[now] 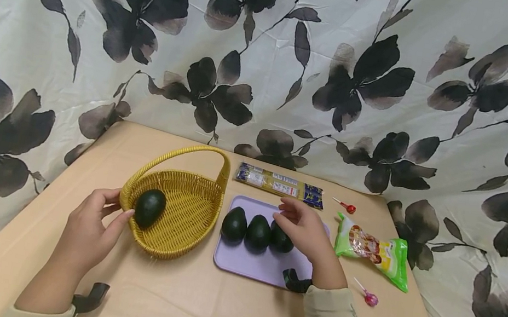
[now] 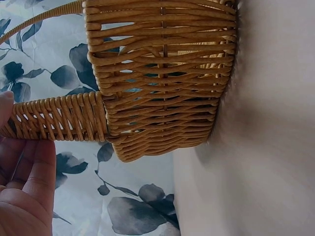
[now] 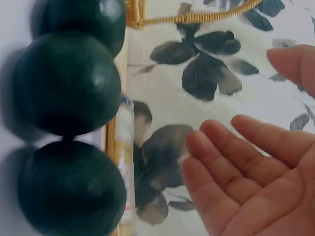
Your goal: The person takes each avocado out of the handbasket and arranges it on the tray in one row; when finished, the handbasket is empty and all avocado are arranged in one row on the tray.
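My left hand (image 1: pixel 88 229) grips the near-left end of the handle of a yellow wicker basket (image 1: pixel 191 207). In the left wrist view, thumb and fingers pinch the woven handle of the basket (image 2: pixel 162 98). One dark green avocado (image 1: pixel 149 208) lies inside, against the basket's left wall. Three more avocados stand in a row on a lilac tray (image 1: pixel 243 270): a left one (image 1: pixel 234 226), a middle one (image 1: pixel 258 234) and a right one (image 1: pixel 282 241). Over the right one hovers my right hand (image 1: pixel 304 230), partly covering it. The right wrist view shows that hand (image 3: pixel 251 172) with spread fingers and nothing in it.
Behind the tray lies a long pack with yellow contents and blue ends (image 1: pixel 280 183). A red lollipop (image 1: pixel 349 208), a green-and-white snack bag (image 1: pixel 371 250) and a pink lollipop (image 1: pixel 370 299) lie to the right. Floral cloth (image 1: pixel 272 45) hangs behind the table.
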The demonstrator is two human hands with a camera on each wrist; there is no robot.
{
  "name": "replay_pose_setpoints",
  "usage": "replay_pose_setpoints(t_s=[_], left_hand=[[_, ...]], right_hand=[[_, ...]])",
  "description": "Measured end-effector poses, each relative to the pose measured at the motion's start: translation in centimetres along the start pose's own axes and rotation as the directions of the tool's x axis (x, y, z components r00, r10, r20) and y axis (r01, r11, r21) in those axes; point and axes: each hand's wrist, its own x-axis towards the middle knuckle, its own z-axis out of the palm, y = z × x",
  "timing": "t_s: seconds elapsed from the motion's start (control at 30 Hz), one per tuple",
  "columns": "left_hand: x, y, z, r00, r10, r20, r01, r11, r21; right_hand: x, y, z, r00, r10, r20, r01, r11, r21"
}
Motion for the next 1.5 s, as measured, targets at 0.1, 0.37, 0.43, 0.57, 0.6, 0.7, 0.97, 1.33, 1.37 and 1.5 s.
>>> replay_pose_setpoints(t_s=[0.1,0.37,0.43,0.57,0.6,0.7,0.97,1.33,1.37,1.5], left_hand=[[0.0,0.0,0.0,1.0,0.01,-0.006,-0.01,1.0,0.0],[0.2,0.0,0.1,1.0,0.019,-0.012,-0.019,1.0,-0.001],[0.2,-0.1,0.1,1.0,0.016,-0.01,-0.016,1.0,0.0],[0.2,-0.1,0.1,1.0,0.013,-0.012,-0.013,1.0,0.003],[0.2,-0.1,0.1,1.0,0.013,-0.013,-0.013,1.0,0.003],[0.1,-0.2,0.1,1.0,0.016,-0.013,-0.016,1.0,0.006],[0.1,-0.3,0.2,0.999,0.033,-0.018,-0.033,0.999,0.005],[-0.1,-0.5,0.3,0.999,0.045,-0.017,-0.044,0.999,0.01],[-0.1,-0.5,0.3,0.999,0.051,-0.018,-0.051,0.999,0.009],[-0.1,-0.5,0.3,0.997,0.071,-0.026,-0.071,0.997,0.012]], right_hand=[[0.4,-0.8,0.3,0.999,-0.044,0.026,0.044,0.999,0.017],[1.5,-2.8,1.2,0.981,-0.162,0.111,0.157,0.986,0.055],[1.8,-3.3,1.5,0.974,-0.182,0.134,0.177,0.983,0.047],[2.3,-4.2,2.0,0.96,-0.214,0.178,0.217,0.976,0.002],[2.4,-4.4,2.1,0.957,-0.22,0.188,0.225,0.974,-0.004],[2.8,-4.9,2.6,0.947,-0.236,0.218,0.246,0.969,-0.02],[4.2,-6.2,4.1,0.923,-0.266,0.279,0.29,0.956,-0.047],[5.5,-8.2,6.1,0.893,-0.274,0.357,0.32,0.944,-0.076],[5.6,-8.4,6.3,0.892,-0.271,0.361,0.32,0.944,-0.083],[6.0,-9.0,7.0,0.895,-0.251,0.369,0.308,0.946,-0.103]])
